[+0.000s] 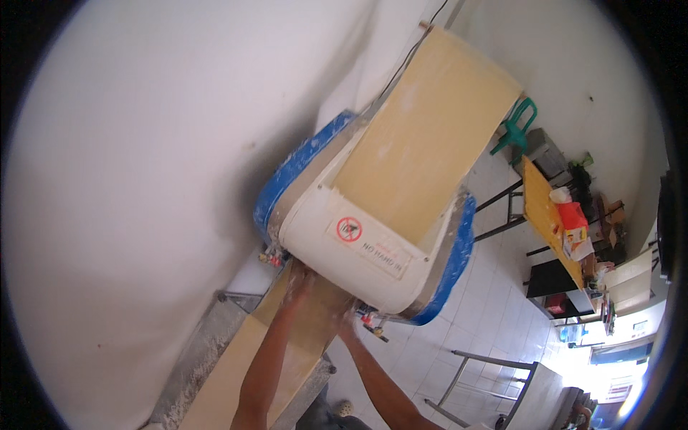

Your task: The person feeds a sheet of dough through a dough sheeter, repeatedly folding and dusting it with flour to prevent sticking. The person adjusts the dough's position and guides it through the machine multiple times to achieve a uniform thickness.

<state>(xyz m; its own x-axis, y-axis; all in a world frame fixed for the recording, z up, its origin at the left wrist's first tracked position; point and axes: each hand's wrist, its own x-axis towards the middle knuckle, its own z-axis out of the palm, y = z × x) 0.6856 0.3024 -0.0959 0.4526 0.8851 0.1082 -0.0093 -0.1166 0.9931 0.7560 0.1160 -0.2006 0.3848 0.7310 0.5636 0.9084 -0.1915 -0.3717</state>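
Observation:
A dough sheeter (322, 236) with a white front cover and blue side panels stands tilted in the picture, dusted with flour. A wide pale dough sheet (437, 122) lies along its upper slope and passes down behind the cover. Below the cover, more dough (244, 358) extends toward me over a floury metal tray (193, 351). Just under the cover, my left hand (297, 283) rests on the lower dough near its left side. My right hand (347, 319) is at the dough's right edge. Blur and shadow obscure the fingers of both hands.
Small red-and-brass adjusters (373, 326) jut from the machine's lower right corner. A white wall (143, 179) rises close on the left. To the right are a cluttered yellow-topped table (545, 208), a green chair (516, 129) and a metal-framed stand (530, 387) on the tiled floor.

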